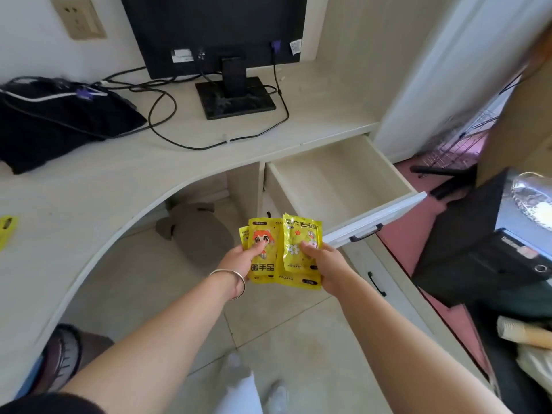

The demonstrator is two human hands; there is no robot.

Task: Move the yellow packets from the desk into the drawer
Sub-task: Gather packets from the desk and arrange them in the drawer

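Both hands hold a bunch of yellow packets in front of me, above the floor and just below the open drawer (334, 171). My left hand (239, 261), with a bangle on the wrist, grips the left packets (264, 237), one showing a cartoon face. My right hand (324, 264) grips the right packets (300, 234), thumb on top. The drawer is pulled out at the desk's right end and its pale inside is bare. One more yellow packet (6, 230) lies on the desk (89, 186) at the far left edge of the view.
A black monitor (218, 34) on a stand sits at the back of the desk with cables trailing. A black bag (59, 121) lies at the left. Closed drawers with black handles (376, 282) sit below the open one. A dark chair (493, 240) stands at the right.
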